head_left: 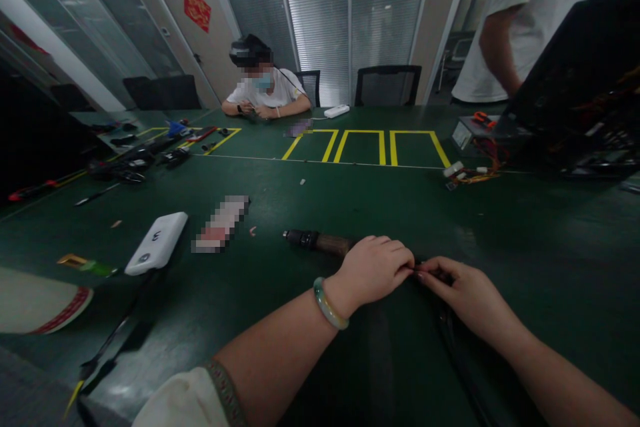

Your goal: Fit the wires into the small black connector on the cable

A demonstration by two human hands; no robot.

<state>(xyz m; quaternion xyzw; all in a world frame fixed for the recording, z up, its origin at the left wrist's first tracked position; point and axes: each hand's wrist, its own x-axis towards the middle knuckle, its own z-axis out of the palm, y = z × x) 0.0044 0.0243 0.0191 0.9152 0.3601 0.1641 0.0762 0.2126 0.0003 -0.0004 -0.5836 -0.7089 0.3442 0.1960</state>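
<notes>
Green meeting table (550, 247), glass-walled office. Left hand (373, 271) is closed, fingers curled inward. Right hand (465, 297) is closed to a pinch. A dark cord (453, 340) is gripped between both sets of fingertips, near the table's near edge, and is run down toward the person's lap side; the grip point is small and partly hidden by the fingers. A jade bangle (327, 303) is worn on the left wrist; a white sleeve (185, 400) with a patterned cuff is seen above the left elbow.

Just beyond the left hand, a tool (315, 241) with a black collar and brown shaft is laid flat, its far end touching or passing under the hand; its kind cannot be told. Left of it are a pixelated object (220, 223) and a white power bank (157, 243). Further left, a cluster of black tools (140, 163) is spread along the table.

Yellow tape rectangles (363, 147) are marked on the far side, with a white power strip (336, 111) behind them. Loose wires (475, 173) are seen by a black computer case (575, 93) at right. A seated person (265, 87) in a headset is at the far edge; a standing person (500, 33) in a white T-shirt is at right.
</notes>
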